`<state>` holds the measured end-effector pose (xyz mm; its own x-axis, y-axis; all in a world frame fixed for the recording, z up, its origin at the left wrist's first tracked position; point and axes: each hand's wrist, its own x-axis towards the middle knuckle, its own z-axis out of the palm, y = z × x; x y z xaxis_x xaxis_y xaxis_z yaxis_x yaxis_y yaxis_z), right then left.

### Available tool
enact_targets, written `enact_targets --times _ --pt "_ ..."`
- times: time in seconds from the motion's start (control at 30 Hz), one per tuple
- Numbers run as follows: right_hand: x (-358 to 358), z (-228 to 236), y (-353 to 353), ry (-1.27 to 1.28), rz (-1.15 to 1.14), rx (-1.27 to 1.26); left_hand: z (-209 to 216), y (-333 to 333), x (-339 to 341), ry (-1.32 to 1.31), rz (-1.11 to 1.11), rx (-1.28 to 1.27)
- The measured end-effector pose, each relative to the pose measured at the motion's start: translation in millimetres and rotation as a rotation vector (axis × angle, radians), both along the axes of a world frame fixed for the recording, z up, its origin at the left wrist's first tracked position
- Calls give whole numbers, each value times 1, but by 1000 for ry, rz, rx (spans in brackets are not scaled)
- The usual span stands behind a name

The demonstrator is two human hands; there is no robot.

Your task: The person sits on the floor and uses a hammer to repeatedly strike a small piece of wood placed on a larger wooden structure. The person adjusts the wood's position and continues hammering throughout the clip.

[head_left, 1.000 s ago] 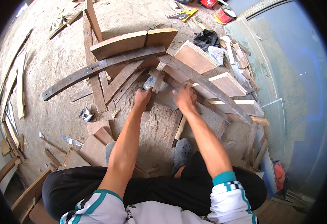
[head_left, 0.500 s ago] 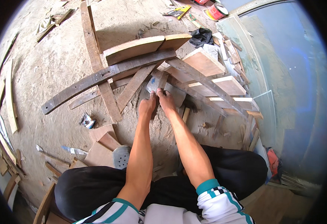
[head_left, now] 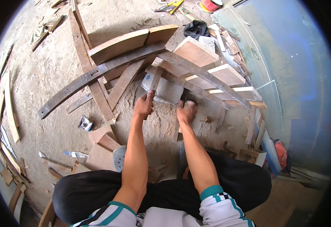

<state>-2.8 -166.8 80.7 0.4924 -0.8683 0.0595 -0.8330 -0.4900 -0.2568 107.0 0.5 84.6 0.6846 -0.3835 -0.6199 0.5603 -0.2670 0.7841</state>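
Your left hand (head_left: 143, 106) is wrapped round the near end of a short wooden strip (head_left: 156, 79), which runs forward from it across a grey block (head_left: 170, 92); your right hand (head_left: 187, 112), near that block's right end, has its fingers curled beside a dark object (head_left: 190, 99), too blurred to tell whether gripped; a wooden frame (head_left: 135, 56) spreads ahead of both hands.

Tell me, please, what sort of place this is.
Probably a rough woodworking area, perhaps on a building site: there is a wooden frame with step-like boards, a loose pale wood strip among other offcuts, and a bare, dusty floor.
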Motion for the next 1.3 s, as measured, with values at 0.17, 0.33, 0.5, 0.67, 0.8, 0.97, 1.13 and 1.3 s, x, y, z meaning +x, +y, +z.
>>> enact_targets --times 0.17,0.33,0.5,0.67,0.8,0.97,1.13,1.3 --pt "-65 -55 -41 -28 -124 363 -1 -6 -4 -40 22 94" --pt "-60 -72 -36 -85 -122 519 -3 -16 -8 -108 1 183" --pt "-42 -30 -14 -29 -287 572 -13 -15 -9 -15 55 178" --pt "-62 -34 0 -301 -180 470 -6 -19 -18 10 71 163" --pt "-47 -29 -3 -440 -143 527 10 -25 -19 1 51 267" --pt "-42 -20 3 -511 -139 518 5 -27 -22 -34 73 247" --pt "-49 -12 1 -516 52 430 0 -27 -27 -55 87 213" --pt "-38 -5 0 -527 308 394 -9 -12 -18 -93 25 211"
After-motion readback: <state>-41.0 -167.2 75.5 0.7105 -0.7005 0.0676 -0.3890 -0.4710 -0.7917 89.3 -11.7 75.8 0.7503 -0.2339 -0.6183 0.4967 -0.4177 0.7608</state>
